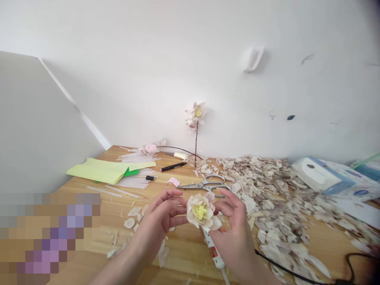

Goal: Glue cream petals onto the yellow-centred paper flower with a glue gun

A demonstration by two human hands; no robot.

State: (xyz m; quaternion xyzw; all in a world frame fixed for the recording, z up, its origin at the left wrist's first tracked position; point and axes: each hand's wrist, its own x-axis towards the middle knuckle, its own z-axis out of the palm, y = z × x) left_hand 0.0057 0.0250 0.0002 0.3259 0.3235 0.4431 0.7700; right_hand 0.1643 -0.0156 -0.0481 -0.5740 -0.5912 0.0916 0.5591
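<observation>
Cream artificial flower (200,211) held between both hands above the wooden table (184,253), near a heap of loose petals (276,202) and steel scissors (206,184). Left hand (157,221): fingers (166,196) curved, slightly spread, at flower's rim. Right hand (231,233): fingers (230,202) curved, tips against petals.

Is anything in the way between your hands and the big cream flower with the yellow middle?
Nothing visible is. The left hand and right hand sit right at the sides of the cream flower. The silver scissors lie beyond it on the wooden table.
</observation>
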